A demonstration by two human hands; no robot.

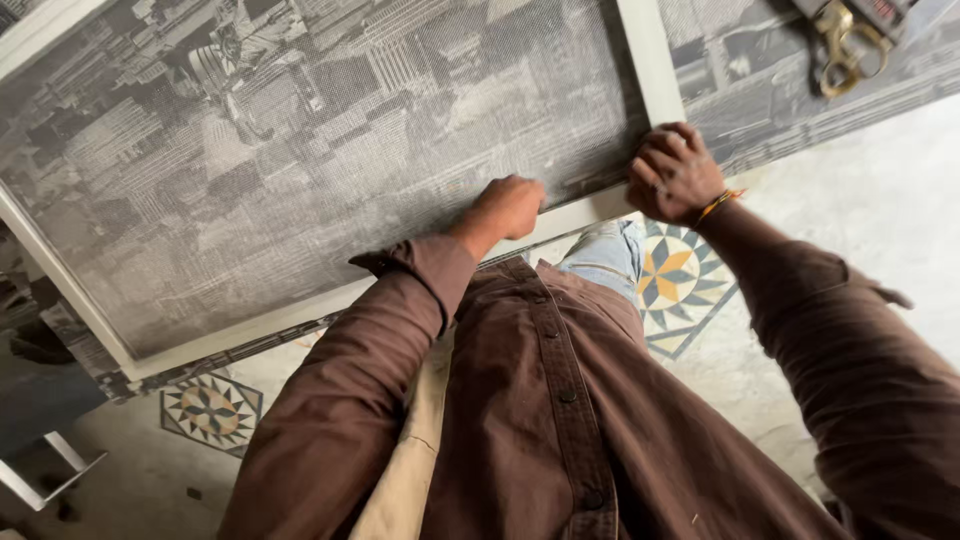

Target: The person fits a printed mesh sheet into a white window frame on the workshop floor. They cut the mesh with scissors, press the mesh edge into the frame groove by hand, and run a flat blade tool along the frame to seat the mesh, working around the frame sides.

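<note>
- The white-framed mesh screen (330,150) lies flat on the patterned grey table covering (760,90), filling most of the upper left of the view.
- Its frame is a pale, narrow border; one long rail runs along the covering's near edge, and a side rail crosses the covering towards its far side.
- Fine grey mesh is stretched taut inside the frame, and the covering's print shows through it.

Single head-worn view, steeply downward, close over the framed mesh screen (330,150).

Both hands (510,207) (672,172) on mesh frame (560,218)
</note>
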